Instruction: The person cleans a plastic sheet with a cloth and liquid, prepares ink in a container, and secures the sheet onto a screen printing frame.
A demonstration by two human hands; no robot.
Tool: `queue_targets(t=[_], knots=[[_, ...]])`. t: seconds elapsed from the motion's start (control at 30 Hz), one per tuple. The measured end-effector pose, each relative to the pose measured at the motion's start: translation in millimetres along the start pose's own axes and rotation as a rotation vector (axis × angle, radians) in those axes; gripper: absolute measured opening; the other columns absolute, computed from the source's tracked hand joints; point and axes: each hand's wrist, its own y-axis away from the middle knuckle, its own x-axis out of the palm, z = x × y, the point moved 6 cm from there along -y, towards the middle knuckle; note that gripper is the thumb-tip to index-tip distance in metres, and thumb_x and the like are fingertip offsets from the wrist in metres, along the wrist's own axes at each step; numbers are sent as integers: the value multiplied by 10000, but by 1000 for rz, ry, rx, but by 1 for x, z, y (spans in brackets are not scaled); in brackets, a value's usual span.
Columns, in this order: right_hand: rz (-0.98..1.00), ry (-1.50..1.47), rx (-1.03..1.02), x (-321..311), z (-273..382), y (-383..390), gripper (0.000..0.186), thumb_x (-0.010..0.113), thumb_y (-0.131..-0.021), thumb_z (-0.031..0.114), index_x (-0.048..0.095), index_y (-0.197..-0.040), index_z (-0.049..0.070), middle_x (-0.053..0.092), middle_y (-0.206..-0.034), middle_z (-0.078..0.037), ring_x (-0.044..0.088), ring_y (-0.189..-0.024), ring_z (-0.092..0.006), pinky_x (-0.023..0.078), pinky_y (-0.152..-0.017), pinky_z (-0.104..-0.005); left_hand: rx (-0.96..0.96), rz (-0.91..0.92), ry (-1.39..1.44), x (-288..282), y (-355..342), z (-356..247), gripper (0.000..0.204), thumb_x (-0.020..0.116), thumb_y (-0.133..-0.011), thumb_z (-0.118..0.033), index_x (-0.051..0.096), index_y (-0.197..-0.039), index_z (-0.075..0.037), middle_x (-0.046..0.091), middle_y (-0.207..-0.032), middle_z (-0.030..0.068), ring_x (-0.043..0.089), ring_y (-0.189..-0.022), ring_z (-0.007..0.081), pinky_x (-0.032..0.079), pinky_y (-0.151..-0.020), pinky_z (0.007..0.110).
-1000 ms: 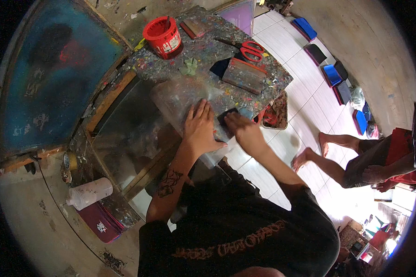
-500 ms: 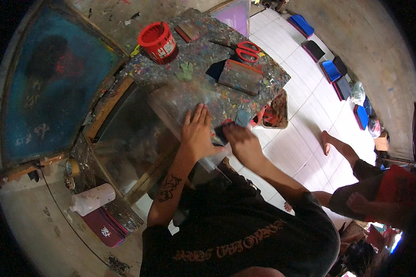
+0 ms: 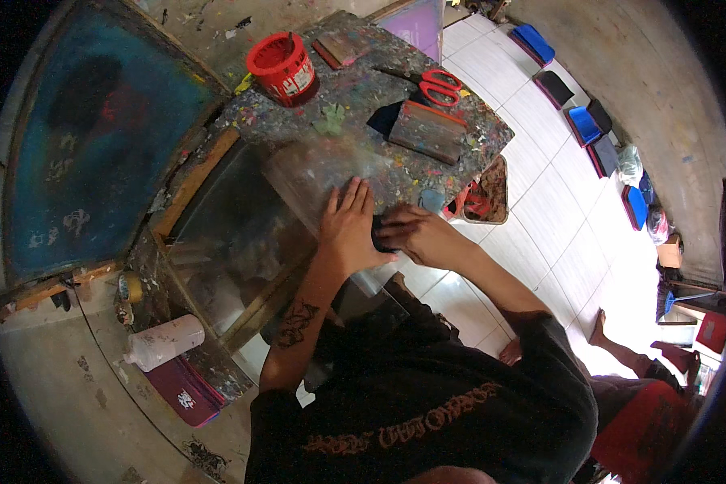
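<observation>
My left hand (image 3: 347,230) lies flat with its fingers stretched out, pressing on a clear plastic sheet (image 3: 292,179) at the near edge of a paint-stained table (image 3: 351,93). Close beside its thumb, my right hand (image 3: 418,236) is closed on a small dark cloth (image 3: 378,233), held against the sheet. The cloth is partly hidden by the fingers. Just beyond the right hand sits a blue-grey lump (image 3: 431,200). Farther up the table lies a squeegee (image 3: 429,133) with a worn grey blade side, and red-handled scissors (image 3: 440,87) rest behind it.
A red paint tub (image 3: 282,71) stands at the far left of the table. A blue printing screen (image 3: 97,161) leans at left, near a whitish bottle (image 3: 165,343). A stained tray (image 3: 496,194) sits right. Blue and black items (image 3: 585,125) line the wall. A co-worker (image 3: 641,419) is lower right.
My right hand has slid a little left with the dark cloth, closer to my left hand. My left hand stays in place. The co-worker has shifted toward the lower right.
</observation>
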Motion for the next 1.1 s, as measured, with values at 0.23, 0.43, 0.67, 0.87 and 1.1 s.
queue_targets(t=[0.23,0.43,0.67,0.87,1.1], knots=[[33,-152,-54,-12,2,-8,210,689,-741,67,715,-948,43,699,-1115,-111,595,-1202,-277,446,-1068,-417,-12,6,13,4,-1,1,1282,829,-620,-673,309,-1525,72,286,-1629,202,184,-1548,304,122,-1258,497],[13,-154,-63,-22,-2,-10,280,710,-738,48,731,-1016,27,709,-1143,-105,598,-1199,-298,458,-1078,-430,-12,9,5,6,0,0,1300,825,-616,-682,291,-1534,69,263,-1637,206,181,-1548,306,119,-1258,497],[81,-217,-89,-14,-3,-8,277,709,-735,36,734,-1011,47,702,-1121,-98,610,-1167,-297,466,-1075,-429,-6,-11,41,4,1,1,1293,830,-609,-674,306,-1527,71,272,-1634,206,182,-1548,307,117,-1257,502],[31,-263,-163,-19,1,-5,291,734,-701,62,728,-992,56,683,-1089,-111,603,-1143,-316,465,-1049,-436,2,-10,21,4,2,1,1302,836,-601,-676,306,-1529,68,279,-1632,205,199,-1545,301,123,-1256,500],[18,-128,-57,-19,-7,-5,227,682,-757,70,734,-978,80,701,-1109,-70,601,-1140,-289,469,-1042,-417,15,-33,3,2,0,0,1360,842,-542,-711,314,-1521,71,304,-1617,219,237,-1530,322,179,-1231,537]])
